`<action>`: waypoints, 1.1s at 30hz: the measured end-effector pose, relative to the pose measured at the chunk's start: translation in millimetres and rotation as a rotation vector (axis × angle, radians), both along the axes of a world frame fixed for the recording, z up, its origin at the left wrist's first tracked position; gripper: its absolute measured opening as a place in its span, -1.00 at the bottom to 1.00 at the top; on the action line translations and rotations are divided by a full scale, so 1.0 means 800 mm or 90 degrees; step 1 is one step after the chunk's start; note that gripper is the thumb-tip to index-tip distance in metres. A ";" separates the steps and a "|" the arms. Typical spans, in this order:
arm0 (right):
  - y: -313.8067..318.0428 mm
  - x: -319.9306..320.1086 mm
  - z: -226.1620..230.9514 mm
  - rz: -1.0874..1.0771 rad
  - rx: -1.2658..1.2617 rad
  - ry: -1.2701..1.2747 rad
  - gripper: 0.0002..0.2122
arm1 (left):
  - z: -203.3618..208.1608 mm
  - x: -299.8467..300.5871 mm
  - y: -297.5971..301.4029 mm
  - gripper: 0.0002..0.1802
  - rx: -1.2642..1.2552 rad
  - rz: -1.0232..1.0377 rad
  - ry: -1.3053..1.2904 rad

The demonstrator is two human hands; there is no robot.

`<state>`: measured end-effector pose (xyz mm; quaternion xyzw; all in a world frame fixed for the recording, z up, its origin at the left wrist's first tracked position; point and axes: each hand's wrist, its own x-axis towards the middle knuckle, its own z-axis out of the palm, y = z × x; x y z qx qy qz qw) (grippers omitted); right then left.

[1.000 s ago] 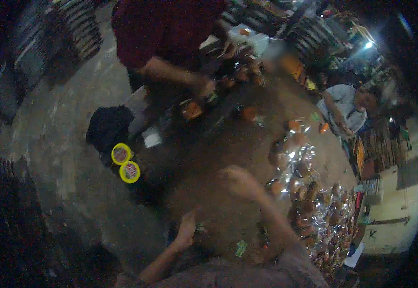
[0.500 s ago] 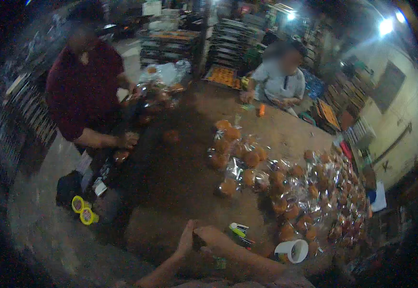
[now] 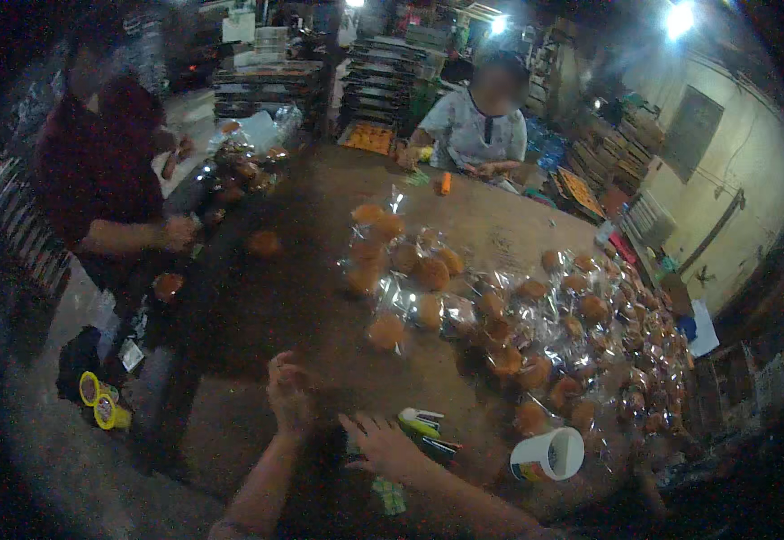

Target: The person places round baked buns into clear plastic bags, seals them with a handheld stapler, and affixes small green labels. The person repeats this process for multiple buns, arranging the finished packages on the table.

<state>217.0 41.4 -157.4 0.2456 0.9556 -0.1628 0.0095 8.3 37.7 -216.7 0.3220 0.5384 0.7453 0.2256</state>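
My left hand (image 3: pixel 290 396) is raised over the near part of the brown table (image 3: pixel 257 315), holding nothing I can see, its fingers loosely bent and apart. To its right, my right hand (image 3: pixel 387 447) lies low at the tabletop with fingers stretched out; what is under its palm is hidden. Just beyond that hand sit a lime-green stapler-like tool (image 3: pixel 421 422) and a dark slim object (image 3: pixel 444 445). Small green-and-white paper slips (image 3: pixel 389 496) lie close to my right wrist. Round brown buns in clear wrappers (image 3: pixel 430 272) spread across the table ahead and right.
A white tub (image 3: pixel 549 453) stands right of my forearm, beside a dense heap of wrapped buns (image 3: pixel 590 342). A person in a dark red shirt (image 3: pixel 104 171) works at the left edge; another in a light shirt (image 3: pixel 477 126) sits across, near an orange object (image 3: pixel 446 184).
My hands, close together before, have moved apart: the left rose with its fingers loosening, the right flattened toward the tabletop. The whole view has swung to the right.
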 end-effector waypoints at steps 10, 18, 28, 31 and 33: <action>0.017 0.134 0.100 -0.301 -0.030 0.216 -0.52 | -0.014 -0.021 -0.022 -0.43 -0.008 -0.064 -0.028; 0.005 0.140 0.036 -0.371 -0.007 0.202 -0.48 | 0.020 0.001 -0.020 -0.38 -0.107 -0.309 0.619; -0.010 0.126 0.012 -0.249 -0.005 0.224 -0.45 | 0.069 0.043 -0.041 -0.13 -0.303 -0.509 0.759; -0.015 0.106 0.017 -0.165 -0.052 0.269 -0.48 | 0.067 0.046 -0.040 -0.21 -0.316 -0.551 0.622; -0.019 0.090 0.019 -0.100 -0.100 0.331 -0.47 | 0.068 0.050 -0.045 -0.27 -0.366 -0.629 0.396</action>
